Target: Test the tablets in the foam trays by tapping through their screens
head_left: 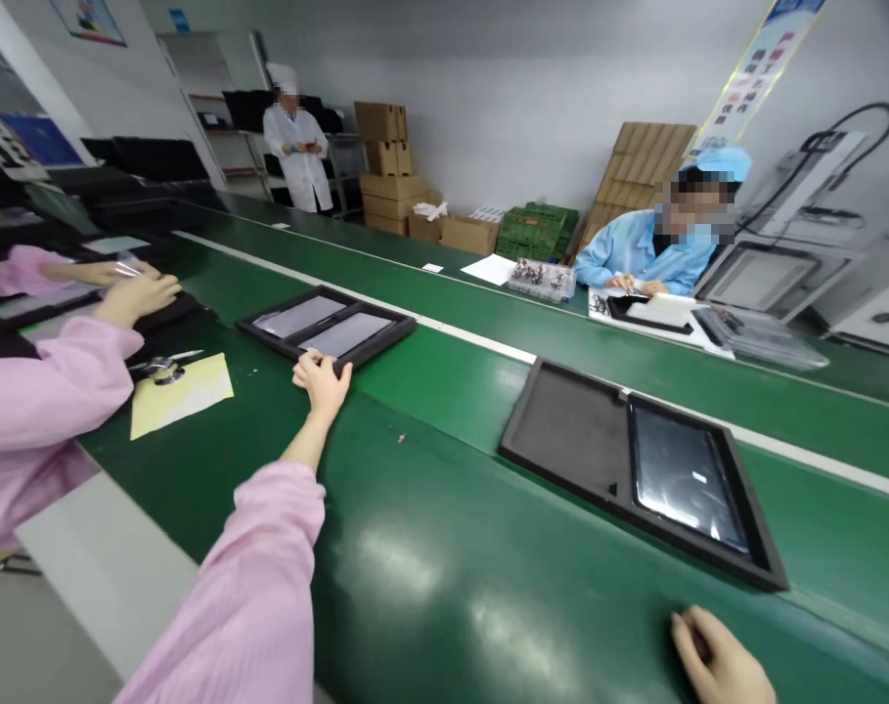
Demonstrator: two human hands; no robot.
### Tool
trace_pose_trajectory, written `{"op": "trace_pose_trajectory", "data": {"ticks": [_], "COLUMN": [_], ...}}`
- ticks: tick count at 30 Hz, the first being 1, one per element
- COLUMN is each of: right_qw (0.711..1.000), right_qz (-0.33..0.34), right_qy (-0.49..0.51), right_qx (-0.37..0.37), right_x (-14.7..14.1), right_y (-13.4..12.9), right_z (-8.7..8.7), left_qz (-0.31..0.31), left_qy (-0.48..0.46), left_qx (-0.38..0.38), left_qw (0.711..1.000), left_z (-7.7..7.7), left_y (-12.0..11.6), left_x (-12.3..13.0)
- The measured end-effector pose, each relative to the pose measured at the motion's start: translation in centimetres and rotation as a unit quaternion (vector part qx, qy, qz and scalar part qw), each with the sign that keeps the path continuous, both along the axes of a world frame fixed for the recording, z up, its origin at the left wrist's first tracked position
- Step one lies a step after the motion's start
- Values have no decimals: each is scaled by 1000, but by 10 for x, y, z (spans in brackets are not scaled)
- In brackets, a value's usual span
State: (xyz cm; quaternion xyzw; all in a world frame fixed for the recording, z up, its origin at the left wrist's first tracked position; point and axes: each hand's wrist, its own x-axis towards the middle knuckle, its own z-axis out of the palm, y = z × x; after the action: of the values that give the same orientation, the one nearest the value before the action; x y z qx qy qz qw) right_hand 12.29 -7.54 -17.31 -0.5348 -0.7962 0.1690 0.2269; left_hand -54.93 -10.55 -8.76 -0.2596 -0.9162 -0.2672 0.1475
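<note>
Tablet (689,474) sits in the right compartment of the black tray (572,430), whose raised rim probably stops it sliding. Left of that tray, I see my left hand (323,386) gripping the near edge of the panel tray (272,340), fingers curled in, likely to steady it; its grey panels (347,334) lie just past the fingertips. On the black tray's near side, my right hand (723,660) is half-curled, contents unclear, the tablet beyond its fingers.

There's just one view here, worn at the head, looking forward and steeply down from close above the green bench (415,577), tilted so the far wall (488,98) stretches across the frame's top.
</note>
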Motion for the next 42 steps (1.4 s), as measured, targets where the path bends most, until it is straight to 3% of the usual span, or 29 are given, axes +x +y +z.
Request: {"op": "trace_pose_trajectory", "data": {"ticks": [4, 7, 9, 10, 12, 13, 14, 15, 17, 19, 22, 24, 27, 28, 31, 34, 36, 38, 42], "right_qw": [997, 983, 944, 907, 848, 842, 848, 862, 892, 914, 944, 972, 986, 985, 988, 967, 949, 940, 947], "right_qz": [-48, -41, 14, 69, 131, 113, 81, 39, -37, -81, -110, -122, -164, -157, 0, 190, 254, 275, 237], "right_qy": [43, 159, 286, 343, 408, 430, 438, 435, 401, 361, 281, 166, -12, -46, -80, -108, -124, -123, -70], "right_qx": [-31, -79, -164, -235, -311, -305, -287, -258, -204, -166, -134, -117, 1, 50, 130, 132, 139, 160, 208], "right_x": [-29, -78, -121, -142, -173, -179, -178, -169, -133, -82, -15, 9, 10, 3, -32, -69, -84, -89, -77], "right_y": [-9, -24, -43, -54, -78, -89, -98, -106, -116, -121, -120, -115, -100, -94, -76, -72, -75, -79, -78], "right_z": [29, 52, 63, 66, 66, 63, 59, 53, 40, 28, 27, 38, 62, 69, 80, 77, 72, 69, 71], "left_qz": [1, -40, -86, -110, -211, -297, -396, -458, -518, -503, -432, -466, -596, -612, -606, -616, -589, -557, -582], "left_qy": [31, 75, 104, 112, 99, 80, 52, 29, 1, -7, -10, -50, -115, -115, -119, -141, -159, -204, -247], "left_qx": [32, 114, 187, 201, 160, 119, 72, 34, -1, 0, -26, -60, -122, -153, -204, -195, -179, -191, -244], "left_qw": [999, 990, 973, 967, 959, 944, 914, 888, 856, 864, 901, 881, 786, 767, 760, 750, 772, 782, 735], "left_z": [5, 9, 6, 1, -13, -20, -25, -29, -27, -16, 4, 13, 16, 16, 16, 16, 14, 9, -6], "left_y": [-38, -77, -110, -129, -172, -194, -213, -228, -240, -225, -164, -112, -39, -20, 18, 19, 2, -21, -54], "left_x": [74, 151, 216, 251, 313, 336, 352, 359, 347, 310, 240, 208, 199, 203, 216, 203, 181, 160, 149]}}
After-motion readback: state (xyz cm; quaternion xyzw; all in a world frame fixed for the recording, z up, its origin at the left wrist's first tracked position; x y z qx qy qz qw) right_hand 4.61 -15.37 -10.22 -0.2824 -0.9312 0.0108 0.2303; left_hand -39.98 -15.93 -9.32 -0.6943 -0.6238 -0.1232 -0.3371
